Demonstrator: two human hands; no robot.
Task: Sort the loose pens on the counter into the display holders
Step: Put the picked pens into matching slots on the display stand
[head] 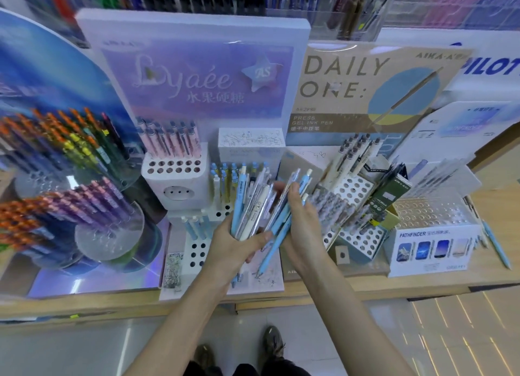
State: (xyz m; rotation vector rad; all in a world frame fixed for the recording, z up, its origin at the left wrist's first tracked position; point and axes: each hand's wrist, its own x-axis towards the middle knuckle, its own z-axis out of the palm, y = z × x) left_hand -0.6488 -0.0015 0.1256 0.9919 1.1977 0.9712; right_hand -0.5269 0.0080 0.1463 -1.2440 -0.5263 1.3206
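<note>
At the centre of the view, the left hand point(230, 245) wraps its fingers and thumb round the lower ends of a bundle of pens point(250, 204), which fans upward toward 12 o'clock. The bundle mixes light-blue, white and clear-barrelled pens. At 3 o'clock of the bundle, the right hand point(299, 223) curls its fingers over a few light-blue pens point(277, 242) at the bundle's edge. Its thumb is hidden, so the exact grip cannot be confirmed.

Current step, as judged: separation of one pen type from the held bundle before insertion. No pen is entering a hole yet.

Outward from the hands:
- A white stepped holder point(197, 252) with open holes stands at 9 o'clock, just beside the left hand. Blue pens point(225, 176) stand in its upper rows.
- A white block holder point(174, 176) with pink pens point(171, 139) and open holes stands at 10 o'clock.
- A tilted perforated holder point(357, 187), partly filled, stands at 2 o'clock.
- A clear holder marked PATHFINDER point(433, 221) stands at 3 o'clock. Beyond it, one loose blue pen point(496, 246) lies on the counter point(394, 287).

Next move, as judged: draw the light-blue pens clear of the bundle, match them to the blue rows at 11 o'clock, and lower each into an open hole. Keep the left grip firm, because a slack bundle may spill.
</note>
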